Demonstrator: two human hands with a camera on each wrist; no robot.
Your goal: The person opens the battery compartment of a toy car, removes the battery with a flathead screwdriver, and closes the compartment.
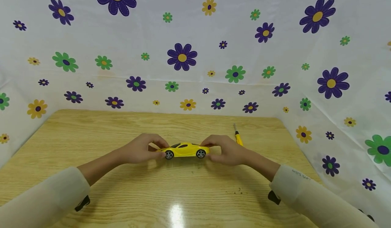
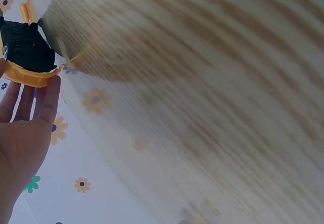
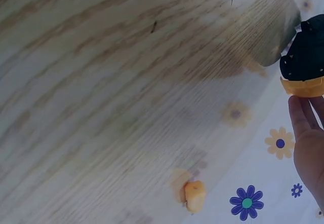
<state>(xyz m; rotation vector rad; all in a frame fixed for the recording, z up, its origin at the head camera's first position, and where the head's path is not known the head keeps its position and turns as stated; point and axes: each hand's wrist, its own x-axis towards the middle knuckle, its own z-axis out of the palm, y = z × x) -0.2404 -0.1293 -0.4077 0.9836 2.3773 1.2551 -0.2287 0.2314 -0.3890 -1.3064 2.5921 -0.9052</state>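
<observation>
A yellow toy car [image 1: 184, 150] with black windows and grey-spoked wheels is held side-on between both hands, above the wooden table. My left hand [image 1: 142, 149] pinches its left end, thumb near the wheel and fingers on the far side. At the other end, my right hand [image 1: 227, 150] grips the car in the same way. Both wrist views show the car's black underside [image 2: 28, 46] with a yellow edge; in the right wrist view this underside [image 3: 306, 51] is partly cut off by the frame.
Behind the right hand lies a screwdriver [image 1: 238, 138] with a yellow and black handle; its handle end [image 3: 195, 196] shows in the right wrist view. Small dark specks [image 1: 239, 191] dot the table [image 1: 122, 194]. Flower-printed white cloth [image 1: 198, 27] encloses the back and sides.
</observation>
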